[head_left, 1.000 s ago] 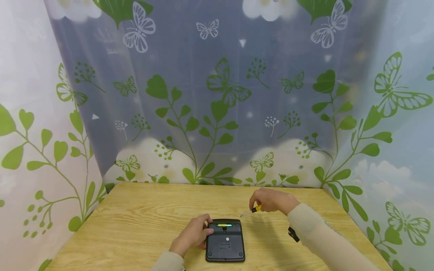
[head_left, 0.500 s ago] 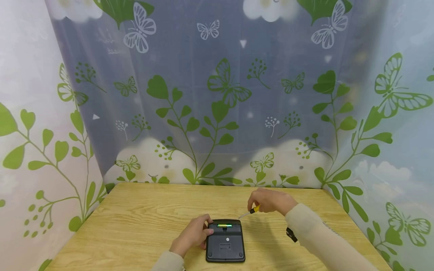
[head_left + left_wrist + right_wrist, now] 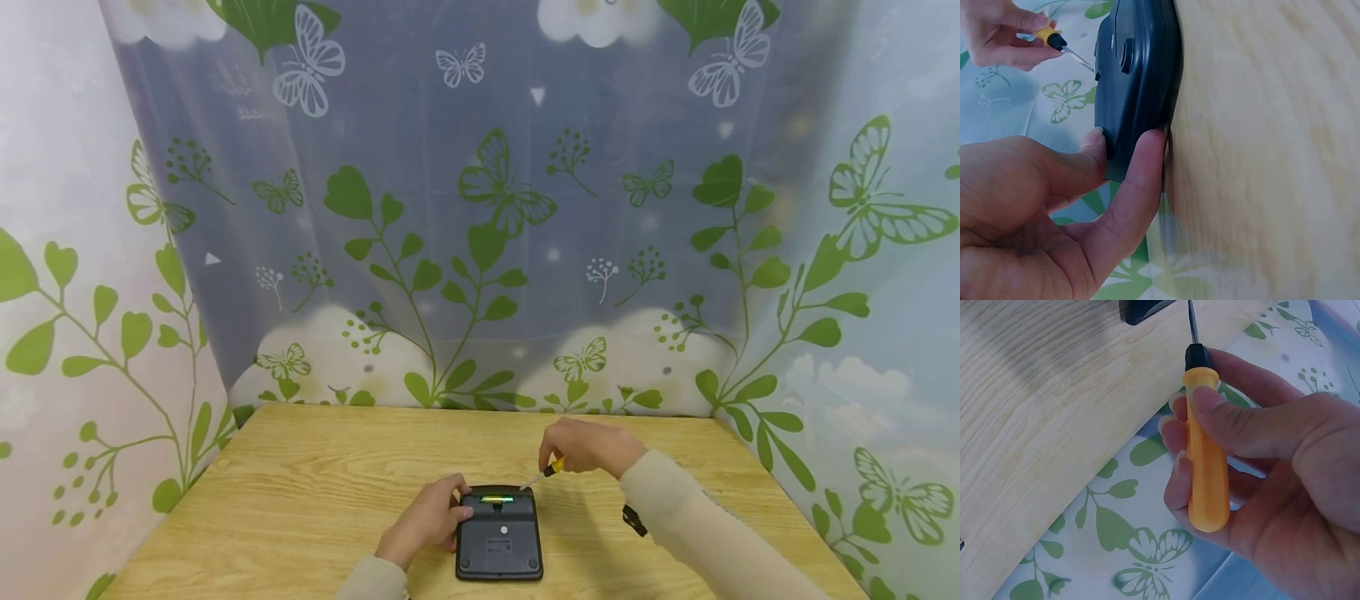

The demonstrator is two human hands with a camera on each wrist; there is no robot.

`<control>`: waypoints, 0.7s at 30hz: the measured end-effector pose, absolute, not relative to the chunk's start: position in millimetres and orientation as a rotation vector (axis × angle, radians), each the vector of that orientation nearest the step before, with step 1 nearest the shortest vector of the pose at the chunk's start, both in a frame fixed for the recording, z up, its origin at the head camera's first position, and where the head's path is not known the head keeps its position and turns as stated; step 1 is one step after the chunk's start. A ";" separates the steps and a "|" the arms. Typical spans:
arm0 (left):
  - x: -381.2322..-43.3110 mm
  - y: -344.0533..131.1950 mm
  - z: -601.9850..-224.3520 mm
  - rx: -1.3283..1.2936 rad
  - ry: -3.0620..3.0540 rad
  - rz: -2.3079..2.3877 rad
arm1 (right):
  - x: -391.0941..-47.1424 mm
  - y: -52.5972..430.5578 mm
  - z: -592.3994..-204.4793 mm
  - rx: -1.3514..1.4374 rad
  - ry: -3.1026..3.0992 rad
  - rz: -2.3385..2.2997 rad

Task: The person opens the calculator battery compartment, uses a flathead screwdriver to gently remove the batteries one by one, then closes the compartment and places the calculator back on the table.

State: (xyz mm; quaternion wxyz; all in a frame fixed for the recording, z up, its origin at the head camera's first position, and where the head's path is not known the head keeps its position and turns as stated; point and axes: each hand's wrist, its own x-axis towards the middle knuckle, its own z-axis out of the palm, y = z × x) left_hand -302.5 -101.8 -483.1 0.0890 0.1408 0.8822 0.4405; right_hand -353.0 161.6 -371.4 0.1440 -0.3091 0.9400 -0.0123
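A black desktop calculator lies face down on the wooden table, its battery bay uncovered at the far end. One green-and-gold battery sits in that bay. My left hand grips the calculator's left edge, thumb on the back face and a finger against the side, as the left wrist view shows. In my right hand is a small screwdriver, its yellow handle pinched between thumb and fingers. The screwdriver's thin metal shaft slants down to the calculator's far right corner, tip overlapping the edge near the bay.
The light wooden table reaches back to a patterned curtain with leaves and butterflies, and similar cloth hangs on both sides. A black strap piece shows under my right sleeve.
My right hand has moved left and slightly down with the screwdriver, bringing its tip from beside the calculator to over its far right corner. The left hand and calculator have stayed in place.
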 end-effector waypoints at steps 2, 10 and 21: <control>-302.3 -101.9 -483.2 0.421 2.623 1.311 | -351.7 159.7 -371.0 -0.885 2.710 -0.027; -303.7 -102.3 -482.0 0.397 2.621 1.301 | -349.6 153.0 -368.8 -0.931 2.707 -0.017; -302.0 -101.1 -481.3 0.393 2.612 1.298 | -346.0 146.9 -366.6 -0.928 2.694 -0.004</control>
